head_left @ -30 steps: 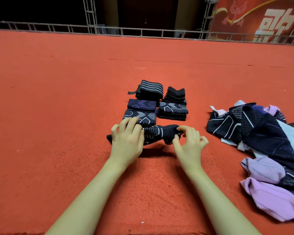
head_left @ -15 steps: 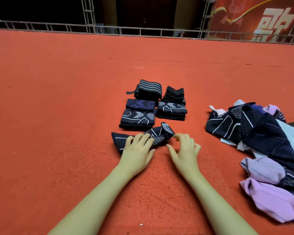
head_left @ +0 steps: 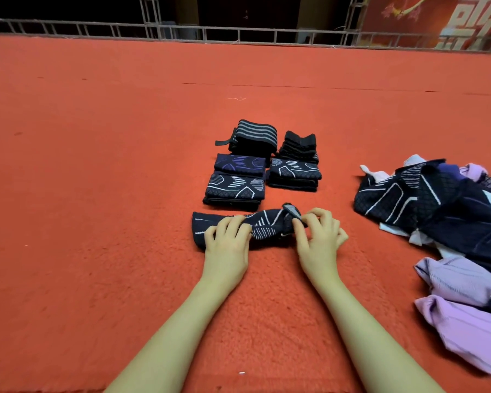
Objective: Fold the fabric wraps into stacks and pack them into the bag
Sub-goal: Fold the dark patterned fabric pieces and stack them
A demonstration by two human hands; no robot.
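Both forearms reach forward over the red carpet (head_left: 97,194), palms down. Left hand (head_left: 227,245) lies on the left half of a dark wrap (head_left: 264,226); fingers curl over the cloth and press it to the carpet, knuckles raised. Right hand (head_left: 319,239) is at the wrap's right end; thumb and forefinger pinch the turned-up end, where a grey tab (head_left: 292,210) shows. Remaining right fingers are bent and spread, clear of the cloth.

The wrap lies crosswise, left to right, bunched in the middle, white line pattern facing up. Its left end lies flat on the carpet beyond the left hand.

Just behind the wrap: five folded stacks in two columns. Near left stack (head_left: 234,190), white pattern, almost touching the wrap. Behind it a purple-patterned stack (head_left: 240,164), then a striped roll (head_left: 254,136) with a loose strap to its left. Right column: patterned stack (head_left: 294,174) and a plain black stack (head_left: 299,146) behind it.

Well to the right: an unfolded pile (head_left: 425,199), dark patterned cloth on top, lilac pieces (head_left: 462,282) nearer the camera. Nothing lies between hands and pile.

Metal railing (head_left: 238,34) borders the far carpet edge; red banner (head_left: 437,18) at upper right.
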